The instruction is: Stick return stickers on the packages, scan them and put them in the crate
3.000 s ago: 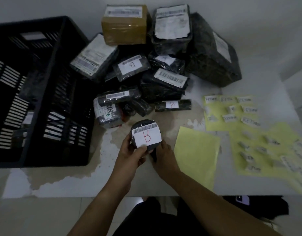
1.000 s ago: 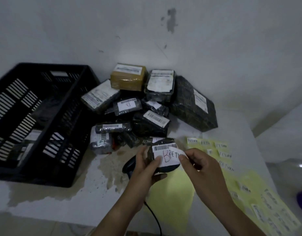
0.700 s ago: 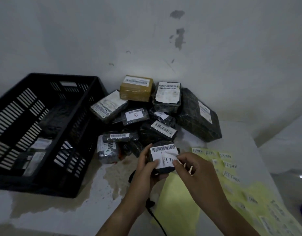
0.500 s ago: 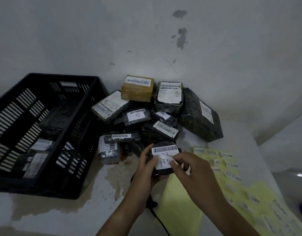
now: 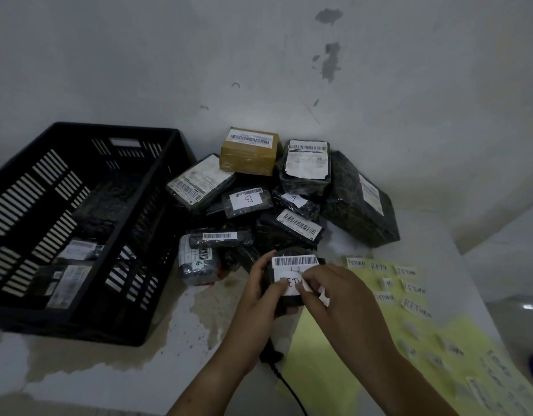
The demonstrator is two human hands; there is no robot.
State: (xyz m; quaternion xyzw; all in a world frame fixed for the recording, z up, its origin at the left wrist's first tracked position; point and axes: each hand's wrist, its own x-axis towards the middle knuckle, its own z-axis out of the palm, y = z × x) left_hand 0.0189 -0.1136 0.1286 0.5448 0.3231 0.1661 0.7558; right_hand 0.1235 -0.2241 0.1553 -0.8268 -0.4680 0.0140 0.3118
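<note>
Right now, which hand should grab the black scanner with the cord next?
Probably the right. The left hand grips the small round black package, so it is busy. The right hand only pinches the white RETURN sticker, soon free, and the black corded scanner lies near both hands.

Grey-white wall (image 5: 169, 55) bears dark flaking patches (image 5: 329, 60). White tabletop (image 5: 109, 382) stained brown and blotched. Lighting dim throughout
</note>
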